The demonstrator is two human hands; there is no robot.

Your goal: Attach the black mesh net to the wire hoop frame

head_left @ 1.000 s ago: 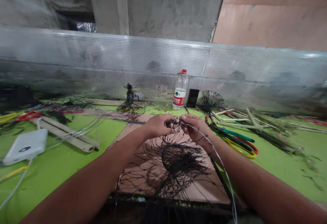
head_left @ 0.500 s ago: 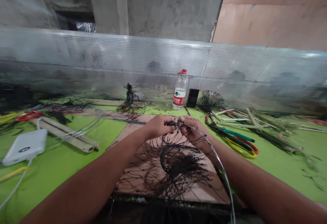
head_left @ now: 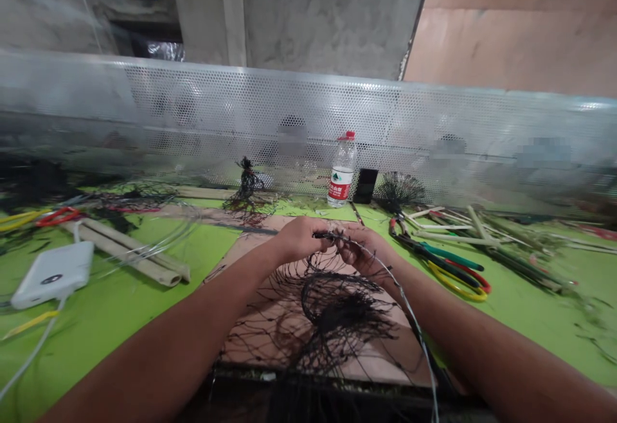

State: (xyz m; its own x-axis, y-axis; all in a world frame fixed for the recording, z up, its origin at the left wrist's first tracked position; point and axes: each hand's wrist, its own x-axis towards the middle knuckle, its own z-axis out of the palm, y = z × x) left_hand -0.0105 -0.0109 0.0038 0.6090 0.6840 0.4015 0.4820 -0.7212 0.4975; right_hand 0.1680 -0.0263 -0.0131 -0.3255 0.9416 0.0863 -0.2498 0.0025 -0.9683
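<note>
My left hand (head_left: pixel 303 239) and my right hand (head_left: pixel 362 253) meet above a wooden board (head_left: pixel 385 365), both pinching the edge of a black knotted net (head_left: pixel 337 320). The fingertips nearly touch, and the net's strands run between them. A thin silver wire (head_left: pixel 409 314) leaves the right hand and curves down past my right forearm. Most of the net hangs below my hands and lies bunched in a dark mass on the board. My fingers hide the exact spot where net and wire meet.
Bright green tabletop (head_left: pixel 101 326) holds a white power bank (head_left: pixel 52 275), bamboo tubes (head_left: pixel 128 256), coloured-handled pliers (head_left: pixel 453 272), bamboo strips (head_left: pixel 482 233), and black net bundles (head_left: pixel 248 191). A water bottle (head_left: pixel 341 169) and phone (head_left: pixel 365 185) stand before a perforated metal screen (head_left: pixel 308 114).
My hands have drawn slightly closer together, with the right hand curling further around the net. The view has shifted a little, so the table items sit slightly further right.
</note>
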